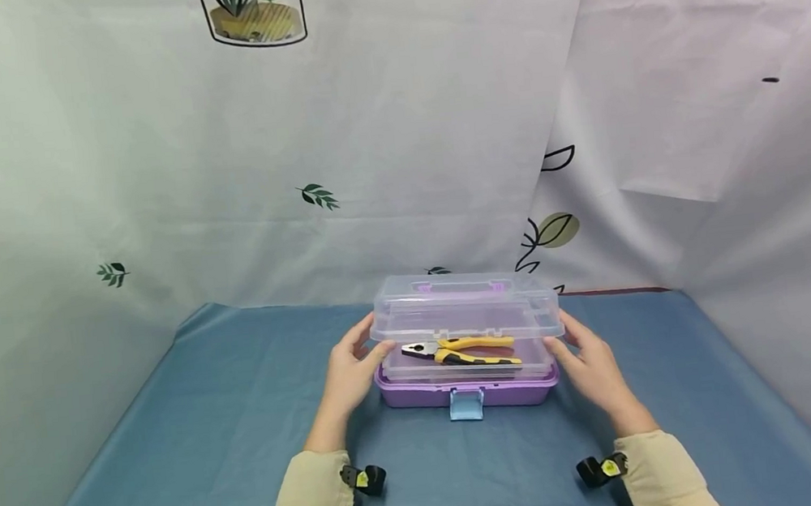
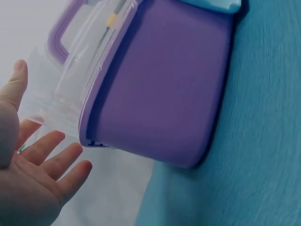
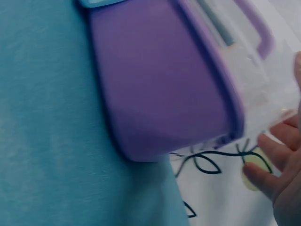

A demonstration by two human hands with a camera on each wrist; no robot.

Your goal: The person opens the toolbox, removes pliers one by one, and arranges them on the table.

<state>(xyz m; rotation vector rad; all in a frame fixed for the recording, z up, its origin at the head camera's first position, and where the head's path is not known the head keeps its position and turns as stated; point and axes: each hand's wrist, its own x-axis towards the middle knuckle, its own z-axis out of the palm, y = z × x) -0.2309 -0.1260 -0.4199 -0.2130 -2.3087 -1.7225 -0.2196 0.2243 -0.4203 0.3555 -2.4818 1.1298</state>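
A purple toolbox [image 1: 419, 397] with a clear plastic lid [image 1: 465, 304] sits on the blue cloth. The lid's front edge is raised and tilted back. Under it, pliers [image 1: 474, 359] with yellow and black handles lie in a clear tray [image 1: 536, 352]. My left hand [image 1: 347, 373] holds the lid's left end between thumb and forefinger; the other fingers are spread, as the left wrist view shows. At the right end, my right hand [image 1: 592, 361] holds the lid the same way. A light blue latch [image 1: 466, 404] hangs down at the front.
Blue cloth [image 1: 210, 435] covers the table. White fabric with printed leaves [image 1: 362, 110] rises behind the toolbox and along both sides. Two black wrist-strap devices, left [image 1: 365, 480] and right [image 1: 601, 470], sit at the sleeve cuffs. A purple carrying handle [image 2: 56, 44] tops the lid.
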